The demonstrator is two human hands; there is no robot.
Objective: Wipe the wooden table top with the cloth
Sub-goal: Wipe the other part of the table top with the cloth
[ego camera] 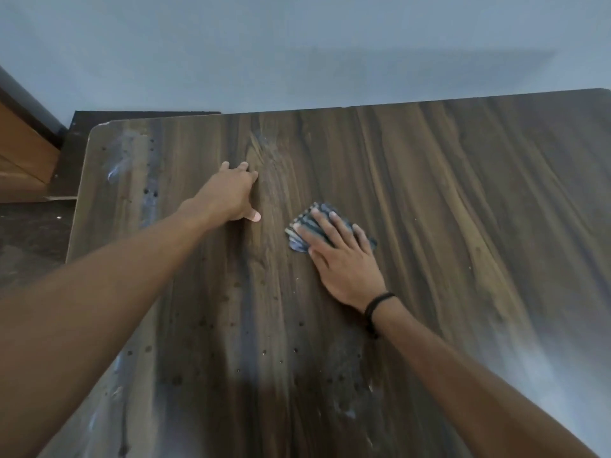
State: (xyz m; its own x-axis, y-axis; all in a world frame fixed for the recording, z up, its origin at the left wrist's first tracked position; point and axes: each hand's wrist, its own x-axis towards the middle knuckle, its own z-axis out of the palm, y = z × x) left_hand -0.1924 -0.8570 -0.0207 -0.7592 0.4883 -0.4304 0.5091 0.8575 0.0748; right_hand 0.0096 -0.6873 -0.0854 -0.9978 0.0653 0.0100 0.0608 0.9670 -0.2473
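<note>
Head view, listed from your body outward. Nearest you: the front part of the wooden desk (pixel 429 200), dark brown grain running away from you, dotted with small dark spots and pale dusty smears along the near and left margins. Both of your bare forearms cross this zone, the left entering from the lower left, the right from the lower right. Your right wrist carries a thin black band (pixel 378 300).

Mid desk: your right hand (pixel 344 256) lies palm down, its fingers (pixel 322 219) spread slightly apart and pressed flat on top of the cloth (pixel 302 226), not curled round it. Cloth: small, folded, blue-grey with pale stripes, lying flat on the desk near its middle, its edges showing to the left of and beyond your fingertips and a corner to their right.

Slightly farther and to the left: your left hand (pixel 233 193), palm down on bare wood, fingers loosely apart, thumb pointing toward the cloth, holding nothing. The two hands are near each other but not touching.

Far edge: a rounded desk corner at the upper left, chalky white streaks (pixel 124 160) beside it. Beyond: a pale grey-blue wall (pixel 297 44), dark floor (pixel 29 242) at left, and an orange-brown wooden surface (pixel 20 153) at the far left.
</note>
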